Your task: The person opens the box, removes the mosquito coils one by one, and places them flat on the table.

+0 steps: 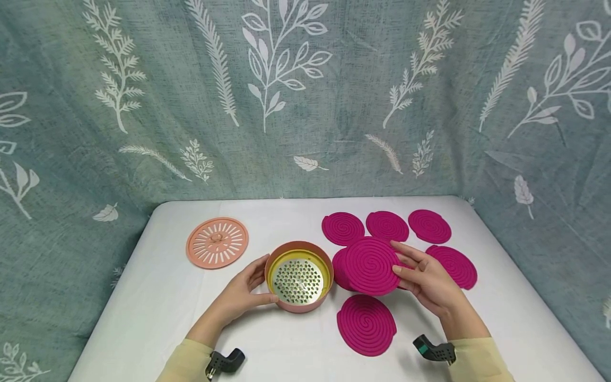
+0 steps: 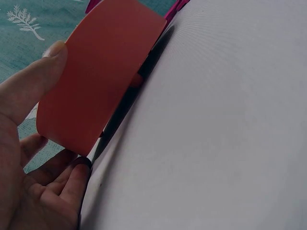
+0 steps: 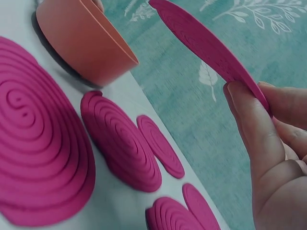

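Observation:
My left hand grips the side of a round terracotta bowl, thumb near the front and fingers at the back. Inside the bowl sit a yellow ring and a perforated metal grater plate. The left wrist view shows the bowl's smooth outer wall. To its right, my right hand pinches a magenta spiral coaster by its right edge. In the right wrist view this coaster is raised off the table, seen nearly edge-on. It partly covers another magenta coaster beneath.
A peach slotted disc with a small central knob lies at the left. Several more magenta coasters lie on the white table: one in front, one at right, others along the back. A patterned curtain hangs behind.

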`<state>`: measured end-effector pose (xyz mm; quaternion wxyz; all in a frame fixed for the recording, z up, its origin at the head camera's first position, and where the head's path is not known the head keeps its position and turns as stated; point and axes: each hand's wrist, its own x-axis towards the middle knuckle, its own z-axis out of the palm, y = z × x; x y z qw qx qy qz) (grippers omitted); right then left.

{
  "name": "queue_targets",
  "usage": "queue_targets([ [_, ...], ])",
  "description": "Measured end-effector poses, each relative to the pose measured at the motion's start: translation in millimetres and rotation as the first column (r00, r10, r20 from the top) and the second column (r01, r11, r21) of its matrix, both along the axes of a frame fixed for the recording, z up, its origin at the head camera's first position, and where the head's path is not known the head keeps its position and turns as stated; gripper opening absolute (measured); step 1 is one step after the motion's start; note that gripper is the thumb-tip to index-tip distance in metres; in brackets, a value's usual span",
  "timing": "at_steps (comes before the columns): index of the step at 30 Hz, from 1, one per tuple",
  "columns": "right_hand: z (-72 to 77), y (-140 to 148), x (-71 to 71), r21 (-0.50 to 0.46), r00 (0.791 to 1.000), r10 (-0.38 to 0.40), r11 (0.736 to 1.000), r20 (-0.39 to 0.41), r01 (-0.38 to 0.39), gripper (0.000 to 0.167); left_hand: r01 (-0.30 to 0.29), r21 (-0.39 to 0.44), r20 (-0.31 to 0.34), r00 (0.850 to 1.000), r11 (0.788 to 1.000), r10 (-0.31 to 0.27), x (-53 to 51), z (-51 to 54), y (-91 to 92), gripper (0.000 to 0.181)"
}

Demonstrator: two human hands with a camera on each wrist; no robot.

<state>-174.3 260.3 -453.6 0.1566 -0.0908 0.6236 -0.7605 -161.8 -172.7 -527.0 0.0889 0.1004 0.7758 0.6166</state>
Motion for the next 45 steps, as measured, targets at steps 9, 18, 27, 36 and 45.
queue_targets([
  [9, -7.3, 24.4, 16.6, -0.007, 0.999, -0.052, 0.999, 0.006, 0.052, 0.063, -0.012, -0.043, -0.003, 1.000, 0.999, 0.012, 0.3, -0.6, 1.0, 0.103],
  [18, -17.7, 46.6, 31.4, 0.005, 0.996, -0.089, 0.996, 0.013, 0.089, 0.060, -0.017, -0.049, 0.010, 1.000, 0.999, 0.017, -1.0, -2.0, -0.7, 0.101],
  [27, -26.9, 68.5, 48.8, -0.062, 0.995, -0.093, 0.994, 0.037, 0.095, 0.058, 0.000, -0.031, 0.012, 1.000, 1.000, 0.000, -0.7, -3.4, -1.1, 0.102],
  [36, -38.1, 84.9, 67.2, -0.092, 0.987, -0.131, 0.986, 0.091, 0.139, 0.055, -0.005, -0.044, 0.030, 1.000, 0.999, 0.006, 0.7, -1.2, 0.1, 0.101],
  [45, -50.6, 102.6, 78.4, -0.131, 0.979, -0.131, 0.980, 0.154, 0.152, 0.053, -0.003, -0.040, 0.012, 1.000, 0.999, 0.004, 2.6, 2.0, 0.6, 0.101],
])
